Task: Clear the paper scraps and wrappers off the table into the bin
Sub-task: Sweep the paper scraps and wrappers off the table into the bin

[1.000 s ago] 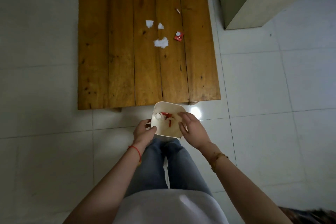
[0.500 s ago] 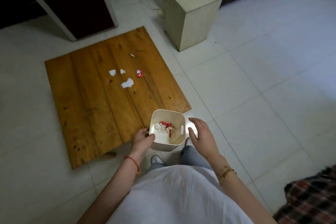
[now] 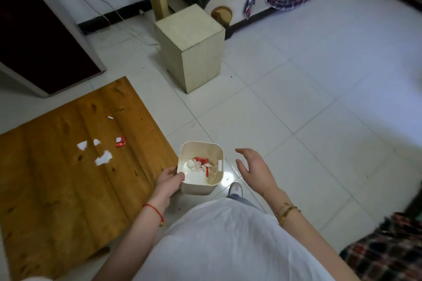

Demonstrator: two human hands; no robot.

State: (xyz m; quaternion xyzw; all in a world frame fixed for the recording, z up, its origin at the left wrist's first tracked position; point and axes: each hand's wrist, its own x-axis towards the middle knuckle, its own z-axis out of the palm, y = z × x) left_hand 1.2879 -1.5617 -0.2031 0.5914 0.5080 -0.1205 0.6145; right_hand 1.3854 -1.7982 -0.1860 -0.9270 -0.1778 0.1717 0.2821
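Lying on the wooden worktop (image 3: 68, 189) I count 3 torn white paper scraps (image 3: 104, 158), 1 red wrapper (image 3: 120, 141) just right of them, and 1 tiny scrap (image 3: 110, 117) farther back. Beside the worktop's near right edge is the cream square bin (image 3: 217, 155), with white scraps and red wrappers in a heap on its bottom; I cannot count those. My left hand (image 3: 170, 180) grasps the bin's left wall, thumb on the rim. My right hand (image 3: 255, 166) is released, fingers spread, near the bin's right side but not touching it. 1 pale box (image 3: 194, 52) stands on the tiled floor (image 3: 319, 98) beyond.
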